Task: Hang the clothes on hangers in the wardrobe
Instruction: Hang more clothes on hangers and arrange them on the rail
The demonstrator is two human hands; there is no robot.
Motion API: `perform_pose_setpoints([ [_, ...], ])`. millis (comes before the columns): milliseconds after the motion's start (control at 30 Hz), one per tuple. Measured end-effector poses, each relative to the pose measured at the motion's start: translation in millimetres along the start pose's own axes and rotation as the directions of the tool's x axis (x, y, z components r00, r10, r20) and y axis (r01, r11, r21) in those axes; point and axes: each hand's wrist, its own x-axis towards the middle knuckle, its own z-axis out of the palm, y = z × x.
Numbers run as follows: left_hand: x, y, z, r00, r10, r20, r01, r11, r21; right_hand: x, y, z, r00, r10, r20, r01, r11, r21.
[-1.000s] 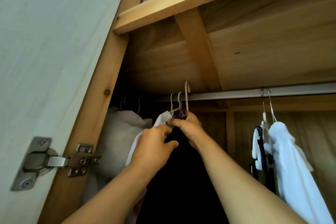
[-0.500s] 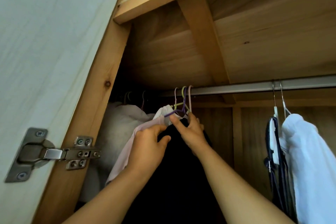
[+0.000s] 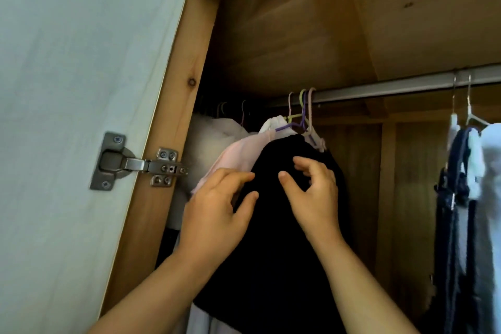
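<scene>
Wooden wardrobe (image 3: pixel 298 35) interior with metal rail (image 3: pixel 406 87). Black garment (image 3: pixel 271 252) hung from purple hanger (image 3: pixel 302 116) on rail; left hand (image 3: pixel 214 214) and right hand (image 3: pixel 314 198) before it, fingers loosely spread, gripping nothing.

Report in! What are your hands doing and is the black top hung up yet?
Left hand, right hand open, off the black top. It hangs from rail. Nothing blocking.

Black garment (image 3: pixel 271 266): lower hem cut off by bottom edge, beneath both hands. White clothes (image 3: pixel 490 198) far right of them: blurred, edge-cropped.
</scene>
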Motion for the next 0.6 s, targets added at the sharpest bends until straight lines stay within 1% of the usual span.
perform_pose_setpoints([
  [67,-19,1,-15,1.0,0.024,0.008,-0.024,0.999,0.046,-25,-8,1,0.997,-0.075,-0.006,0.075,0.997,0.005],
  [167,-51,3,-41,1.0,0.007,0.027,-0.01,0.993,0.118,-69,-24,3,0.989,-0.144,-0.034,0.146,0.988,0.047],
  [233,-77,4,-63,0.996,-0.048,0.069,0.037,0.987,0.154,-102,-36,7,0.986,-0.164,-0.013,0.165,0.984,0.069],
  [300,-109,6,-92,0.985,-0.124,0.123,0.096,0.973,0.21,-139,-52,12,0.984,-0.174,0.04,0.17,0.981,0.097],
  [367,-143,8,-125,0.961,-0.211,0.176,0.158,0.948,0.277,-177,-69,20,0.979,-0.173,0.109,0.158,0.979,0.132],
  [433,-180,11,-164,0.922,-0.32,0.217,0.232,0.907,0.352,-218,-90,28,0.968,-0.173,0.182,0.141,0.974,0.179],
  [500,-216,19,-203,0.881,-0.418,0.222,0.298,0.854,0.425,-259,-115,35,0.951,-0.179,0.251,0.12,0.965,0.232],
  [600,-271,37,-275,0.834,-0.513,0.202,0.35,0.776,0.525,-325,-168,52,0.934,-0.139,0.329,0.006,0.927,0.375],
])
